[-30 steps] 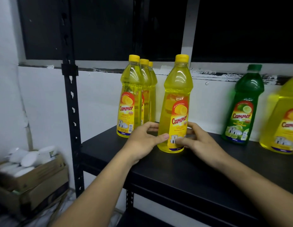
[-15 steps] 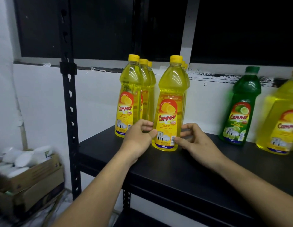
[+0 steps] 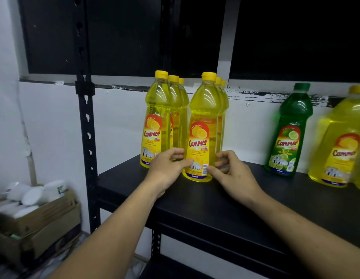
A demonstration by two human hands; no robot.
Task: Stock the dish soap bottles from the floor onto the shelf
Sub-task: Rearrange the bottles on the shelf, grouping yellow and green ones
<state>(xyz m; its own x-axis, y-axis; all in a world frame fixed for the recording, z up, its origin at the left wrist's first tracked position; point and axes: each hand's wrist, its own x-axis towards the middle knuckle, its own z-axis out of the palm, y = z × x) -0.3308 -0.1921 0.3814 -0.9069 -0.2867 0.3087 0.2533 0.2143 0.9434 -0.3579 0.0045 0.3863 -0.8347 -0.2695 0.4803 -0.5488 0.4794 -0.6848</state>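
Observation:
A yellow lemon dish soap bottle [image 3: 203, 117] stands upright on the black shelf [image 3: 215, 204], its label facing me, in front of two more yellow bottles in a row. My left hand [image 3: 165, 170] and my right hand [image 3: 233, 174] clasp its base from either side, thumbs on the lower edge of the label. To its left stands another row of yellow bottles [image 3: 157, 109], close beside my left fingers.
A green lime bottle [image 3: 290, 129] and a larger-looking yellow bottle [image 3: 340, 137] stand farther right on the shelf. The black slotted shelf post [image 3: 86, 137] rises at left. A cardboard box [image 3: 40, 220] of white items sits on the floor, lower left.
The held bottle has been turned so its label faces front and pushed back into line with the bottles behind it. Both hands stayed at its base.

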